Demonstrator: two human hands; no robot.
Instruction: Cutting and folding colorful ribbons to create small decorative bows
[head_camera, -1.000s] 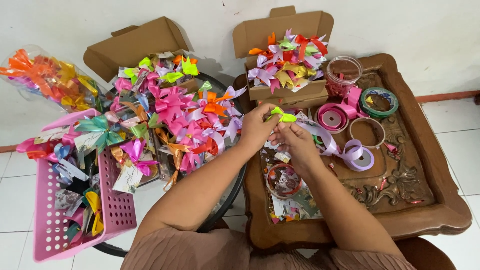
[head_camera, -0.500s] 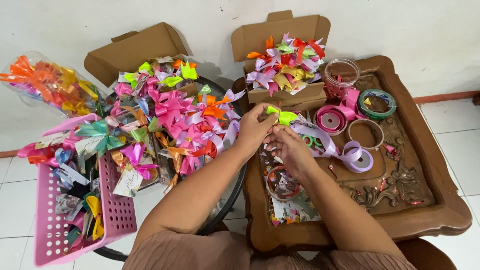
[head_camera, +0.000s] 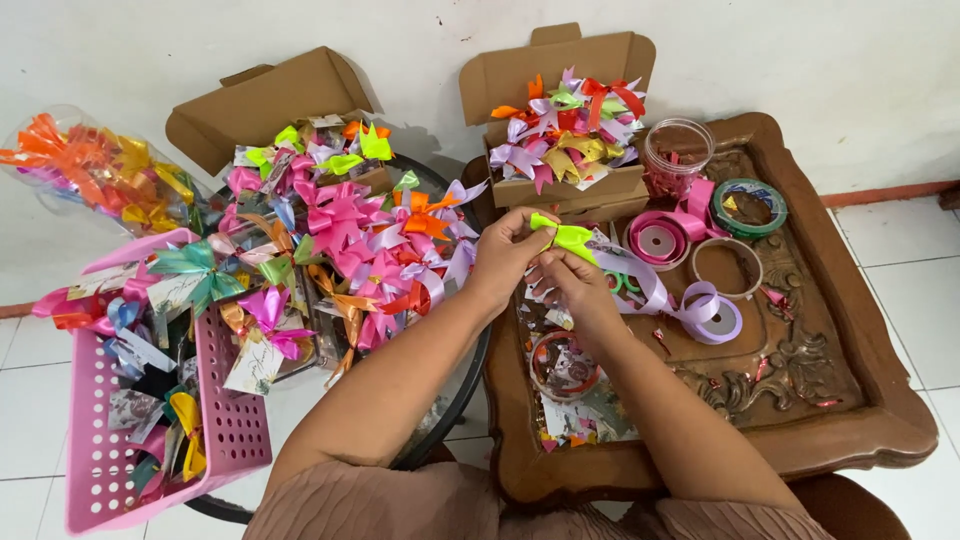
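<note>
While both hands meet above the wooden worktop (head_camera: 880, 420), a lime-green ribbon bow (head_camera: 568, 238) sits between them, raised over the worktop's left half, just in front of the right cardboard box (head_camera: 560, 190). Left hand (head_camera: 505, 258) grip: fingertips pressed together, pinching the bow's left end. Right hand (head_camera: 572, 285) grip: fingers closed on the bow from below, pinching its middle. Lilac ribbon (head_camera: 640, 275) trails from near the bow to a lilac spool (head_camera: 715, 315) on the worktop. Just beyond: pink spool (head_camera: 658, 238), empty brown ring (head_camera: 727, 266), green spool (head_camera: 750, 207), clear jar (head_camera: 676, 160) with pink bits. Small round container (head_camera: 563, 365) lies under the right wrist, scraps around it. Right box is heaped with mixed bows. Left of the worktop, a dark round table (head_camera: 455, 420) carries a big pile of pink, orange and green bows (head_camera: 350, 230) and a second open cardboard box (head_camera: 265, 100). Far left: pink perforated basket (head_camera: 235, 430) with bows and tags, clear bag of orange bows (head_camera: 95, 170).
</note>
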